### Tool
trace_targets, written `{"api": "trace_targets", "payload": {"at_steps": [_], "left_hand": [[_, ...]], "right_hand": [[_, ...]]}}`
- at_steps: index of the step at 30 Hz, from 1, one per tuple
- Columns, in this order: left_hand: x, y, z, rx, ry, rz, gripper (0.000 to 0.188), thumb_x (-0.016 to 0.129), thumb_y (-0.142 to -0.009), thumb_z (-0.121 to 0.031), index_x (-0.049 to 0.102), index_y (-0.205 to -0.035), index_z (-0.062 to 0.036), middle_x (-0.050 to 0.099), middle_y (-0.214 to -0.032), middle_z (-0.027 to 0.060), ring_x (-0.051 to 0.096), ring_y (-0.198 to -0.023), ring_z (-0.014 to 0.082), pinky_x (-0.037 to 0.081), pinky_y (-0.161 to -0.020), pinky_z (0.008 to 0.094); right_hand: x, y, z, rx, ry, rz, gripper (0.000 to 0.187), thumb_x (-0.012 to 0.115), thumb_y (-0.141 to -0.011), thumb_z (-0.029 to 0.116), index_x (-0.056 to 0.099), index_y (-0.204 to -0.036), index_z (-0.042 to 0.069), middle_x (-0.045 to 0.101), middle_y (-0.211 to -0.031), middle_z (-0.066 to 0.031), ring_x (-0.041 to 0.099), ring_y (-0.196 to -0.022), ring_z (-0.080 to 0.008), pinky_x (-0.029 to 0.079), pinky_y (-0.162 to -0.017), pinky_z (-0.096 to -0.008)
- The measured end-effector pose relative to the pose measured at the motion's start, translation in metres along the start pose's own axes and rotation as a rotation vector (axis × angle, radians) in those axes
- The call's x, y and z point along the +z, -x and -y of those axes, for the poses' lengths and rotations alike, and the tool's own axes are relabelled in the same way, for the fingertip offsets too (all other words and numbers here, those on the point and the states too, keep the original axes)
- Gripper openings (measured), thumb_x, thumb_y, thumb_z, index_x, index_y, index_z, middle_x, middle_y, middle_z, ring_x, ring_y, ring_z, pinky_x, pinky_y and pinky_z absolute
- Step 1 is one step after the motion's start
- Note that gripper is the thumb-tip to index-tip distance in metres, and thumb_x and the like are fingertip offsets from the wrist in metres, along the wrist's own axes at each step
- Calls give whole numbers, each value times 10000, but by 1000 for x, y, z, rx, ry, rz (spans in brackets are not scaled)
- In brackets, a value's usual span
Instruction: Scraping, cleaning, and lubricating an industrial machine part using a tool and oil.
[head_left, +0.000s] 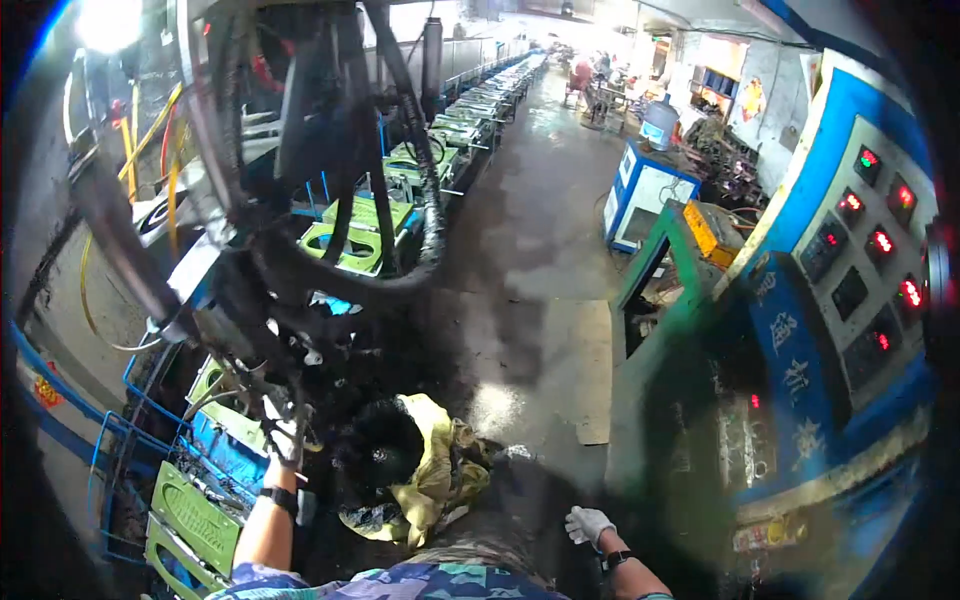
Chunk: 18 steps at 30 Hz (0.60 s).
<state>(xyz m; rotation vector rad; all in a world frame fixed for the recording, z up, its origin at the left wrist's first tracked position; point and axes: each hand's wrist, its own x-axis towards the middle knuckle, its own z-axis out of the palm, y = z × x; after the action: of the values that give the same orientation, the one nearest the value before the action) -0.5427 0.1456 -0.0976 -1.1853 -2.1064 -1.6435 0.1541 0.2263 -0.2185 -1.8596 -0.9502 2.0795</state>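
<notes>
My left hand (286,442), in a pale glove smudged dark, reaches up to the lower end of a black machine head (270,300) hung with thick hoses. Its fingers close round a dark part there that I cannot make out. Just below lie green shoe-sole moulds (195,505) in a line of mould plates, with a blue part (222,450) beside them. Low on the right hangs my right hand (590,525) in a white glove, fingers curled, nothing visible in them. Between the hands stands a yellow sack (428,460) with its edge rolled open around black material (375,450).
More green moulds (350,235) run along a conveyor into the distance. On the right is a blue-framed control panel (860,240) with red displays, near a green metal frame (650,270). A blue-and-white cabinet (645,195) carries a water bottle (658,125). Cardboard (582,370) lies on the floor.
</notes>
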Motion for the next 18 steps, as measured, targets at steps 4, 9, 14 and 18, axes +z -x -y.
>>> {"api": "trace_targets", "payload": {"at_steps": [4,9,14,18], "left_hand": [[-10,-72,57,-84,158,49,533,647,-991,-182,475,-1478,-49,623,-1310,99,628,-1102,245,536,-934,337],[33,-51,61,-187,360,137,523,627,-1005,-227,482,-1479,-59,624,-1315,91,629,-1107,245,535,-935,336],[79,-63,53,-292,551,194,517,607,-1019,-273,489,-1480,-70,625,-1320,83,629,-1113,244,535,-936,334],[48,-101,139,-390,649,202,515,590,-1030,-309,494,-1481,-78,625,-1324,76,629,-1117,243,534,-936,333]], "right_hand": [[31,39,-18,-50,6,-60,358,470,-1099,341,642,-1141,29,660,-860,-45,609,-653,-171,521,-584,-307],[43,81,-65,-6,-264,54,346,499,-1089,359,625,-1120,39,619,-822,-19,567,-630,-135,461,-547,-293],[40,121,-146,90,-51,-242,351,532,-1042,378,686,-1102,69,717,-885,-44,637,-666,-152,523,-587,-316],[33,127,-201,127,25,-231,395,545,-1031,440,699,-1096,83,720,-887,-27,658,-701,-173,554,-645,-360]]}}
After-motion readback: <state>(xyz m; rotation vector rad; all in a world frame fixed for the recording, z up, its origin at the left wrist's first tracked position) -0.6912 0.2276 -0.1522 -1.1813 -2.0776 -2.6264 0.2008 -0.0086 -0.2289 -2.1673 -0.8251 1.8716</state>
